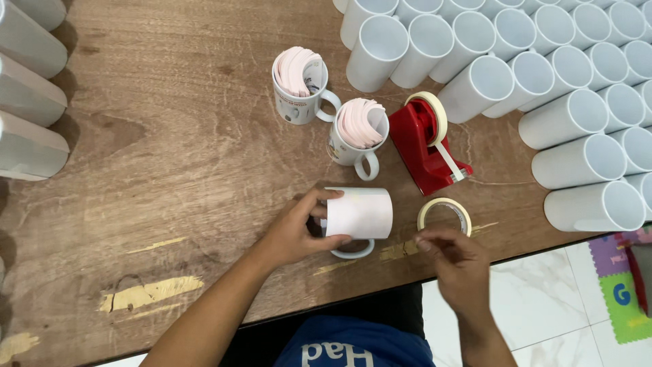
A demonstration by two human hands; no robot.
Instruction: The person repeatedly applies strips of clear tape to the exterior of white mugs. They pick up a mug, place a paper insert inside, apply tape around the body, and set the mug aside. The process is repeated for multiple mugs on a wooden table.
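Head view, looking down at a brown wooden bench [170, 156]. My left hand [295, 231] is wrapped around one end of a white mug [358, 214] lying on its side near the bench's front edge, thumb over the top, fingers curled under, handle pointing toward me. A sheet of white paper looks wrapped round the mug body. My right hand [451, 261] is just right of the mug at the front edge, fingers pinched together; I cannot tell what, if anything, is between the fingertips. A loose roll of tape [445, 214] lies flat on the bench just above that hand, maybe touching it. Behind it stands a red tape dispenser [426, 146] with another roll mounted, strip hanging off the front. Two upright mugs stuffed with pink sheets sit mid-bench: one [300, 85] further back, one [356, 136] just behind the mug I hold. A big cluster of plain white mugs [557, 75] lies on its side across the back right corner and right edge. More pale cylinders [27, 88] sit along the left edge.
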